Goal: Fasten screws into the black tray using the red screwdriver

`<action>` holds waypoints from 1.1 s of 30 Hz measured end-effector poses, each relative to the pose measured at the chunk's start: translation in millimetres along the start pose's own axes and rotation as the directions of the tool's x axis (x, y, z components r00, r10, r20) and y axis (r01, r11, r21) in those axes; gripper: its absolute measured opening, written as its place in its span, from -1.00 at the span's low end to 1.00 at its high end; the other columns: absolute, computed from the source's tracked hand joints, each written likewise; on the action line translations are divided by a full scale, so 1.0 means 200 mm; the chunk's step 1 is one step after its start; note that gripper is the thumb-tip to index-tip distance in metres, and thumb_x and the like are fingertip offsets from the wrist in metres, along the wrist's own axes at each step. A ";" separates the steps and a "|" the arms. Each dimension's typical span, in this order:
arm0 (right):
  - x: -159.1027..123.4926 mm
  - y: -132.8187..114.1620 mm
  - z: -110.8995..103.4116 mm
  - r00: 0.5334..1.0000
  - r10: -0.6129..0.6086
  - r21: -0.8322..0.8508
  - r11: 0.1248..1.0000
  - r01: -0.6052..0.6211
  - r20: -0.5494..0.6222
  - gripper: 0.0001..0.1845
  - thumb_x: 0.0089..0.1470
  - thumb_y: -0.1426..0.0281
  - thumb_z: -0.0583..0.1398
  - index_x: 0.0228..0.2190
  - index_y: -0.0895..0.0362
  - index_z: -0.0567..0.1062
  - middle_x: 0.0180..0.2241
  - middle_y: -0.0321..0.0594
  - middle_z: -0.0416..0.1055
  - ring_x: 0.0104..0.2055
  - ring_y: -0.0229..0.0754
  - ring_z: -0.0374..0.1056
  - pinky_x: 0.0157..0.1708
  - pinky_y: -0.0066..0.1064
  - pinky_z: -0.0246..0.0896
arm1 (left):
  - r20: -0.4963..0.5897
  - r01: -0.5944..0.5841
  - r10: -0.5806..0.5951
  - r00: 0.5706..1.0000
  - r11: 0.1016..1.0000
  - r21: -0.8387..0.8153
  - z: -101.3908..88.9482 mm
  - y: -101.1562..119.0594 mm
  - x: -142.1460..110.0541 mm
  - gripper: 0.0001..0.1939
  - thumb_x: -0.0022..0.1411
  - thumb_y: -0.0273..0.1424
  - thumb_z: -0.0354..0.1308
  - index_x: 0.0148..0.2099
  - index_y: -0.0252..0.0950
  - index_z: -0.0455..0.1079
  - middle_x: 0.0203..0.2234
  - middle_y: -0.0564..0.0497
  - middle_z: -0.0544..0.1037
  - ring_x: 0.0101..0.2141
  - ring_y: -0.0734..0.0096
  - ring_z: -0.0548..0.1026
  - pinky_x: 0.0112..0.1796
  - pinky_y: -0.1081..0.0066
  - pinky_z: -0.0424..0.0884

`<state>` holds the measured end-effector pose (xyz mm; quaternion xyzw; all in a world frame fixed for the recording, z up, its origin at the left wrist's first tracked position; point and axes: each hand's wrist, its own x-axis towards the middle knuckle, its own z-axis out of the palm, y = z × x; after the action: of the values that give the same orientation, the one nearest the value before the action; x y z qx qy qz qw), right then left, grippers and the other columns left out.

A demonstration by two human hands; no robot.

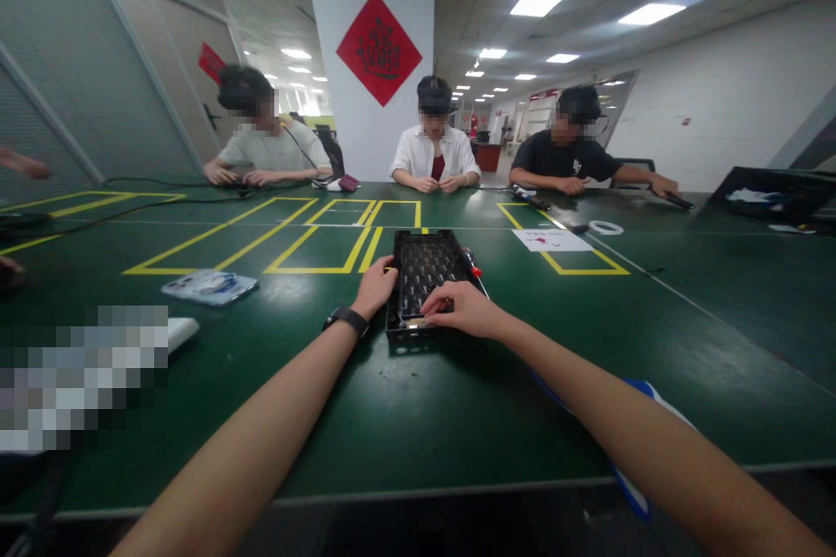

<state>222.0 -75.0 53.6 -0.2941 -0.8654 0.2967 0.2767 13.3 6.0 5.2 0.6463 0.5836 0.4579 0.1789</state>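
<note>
A black rectangular case point(428, 265) with an open top lies on the green table in front of me, with rows of small shiny pieces inside. My left hand point(379, 283) grips its left side, a black watch on the wrist. Over the near end of the case is my right hand point(461, 311), fingers curled and pinched together; what they hold, if anything, is too small to make out. Just below those fingertips, a small pale strip point(414, 323) shows at the case's near edge. Along the right side lies a screwdriver point(473, 265) with a red and black handle, partly hidden.
Yellow tape marks the green table point(293, 400). To the left lie a phone-like flat object point(210, 286) and a blurred-out white object point(84, 374). At right are a white sheet point(552, 240) and a tape roll point(606, 228). Three people sit across the table; another person's hand shows far left.
</note>
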 end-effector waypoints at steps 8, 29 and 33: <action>0.00 0.00 0.00 1.000 0.005 -0.015 1.000 -0.005 -0.011 -0.75 -0.11 0.34 0.25 -0.34 0.22 0.53 -0.40 -0.17 0.51 -0.37 -0.27 0.41 -0.31 -0.44 0.28 | 0.008 -0.005 0.005 1.000 0.999 0.034 -0.01 0.01 0.00 -0.53 0.08 -0.46 -0.07 0.06 -0.42 0.30 0.02 -0.16 0.38 0.02 0.25 0.32 0.06 0.32 0.19; 0.01 0.01 -0.01 1.000 0.007 -0.096 0.995 -0.006 0.011 -0.75 -0.11 0.30 0.25 -0.36 0.18 0.56 -0.41 -0.20 0.51 -0.40 -0.29 0.36 -0.36 -0.47 0.21 | 0.079 -0.023 0.025 0.997 0.999 -0.022 0.00 -0.02 0.03 -0.49 0.06 -0.47 -0.06 0.10 -0.41 0.25 0.06 -0.14 0.33 0.06 0.28 0.28 0.10 0.31 0.12; 0.01 0.00 0.00 1.000 0.012 -0.059 0.998 -0.014 -0.024 -0.71 -0.15 0.30 0.28 -0.33 0.19 0.55 -0.39 -0.20 0.51 -0.38 -0.28 0.36 -0.35 -0.46 0.21 | 0.058 -0.037 0.037 0.998 0.999 -0.012 0.01 -0.03 0.03 -0.50 0.07 -0.48 -0.07 0.10 -0.39 0.24 0.05 -0.13 0.34 0.06 0.30 0.29 0.10 0.32 0.13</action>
<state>221.5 -74.1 54.3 -0.3112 -0.8686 0.2693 0.2761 10.9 12.4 2.6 0.6691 0.5635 0.4453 0.1912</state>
